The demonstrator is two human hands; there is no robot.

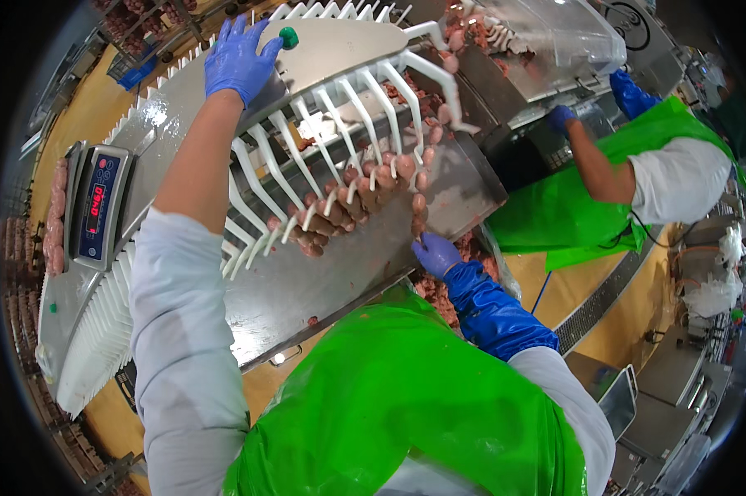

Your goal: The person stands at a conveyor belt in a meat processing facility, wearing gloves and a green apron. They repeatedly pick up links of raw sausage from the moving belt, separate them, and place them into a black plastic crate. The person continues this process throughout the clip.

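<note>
Head view shows your left hand [239,58] in its blue glove lying flat, fingers spread apart, on top of the white rack [340,124], right beside a small green knob [288,37]. Your right hand [436,253] has its fingers pinched together on the end of the pink sausages [364,194], which hang from the rack's prongs just above those fingers, over the shiny metal tabletop [307,289]. Another person's gloved hand [561,118] works well apart.
</note>
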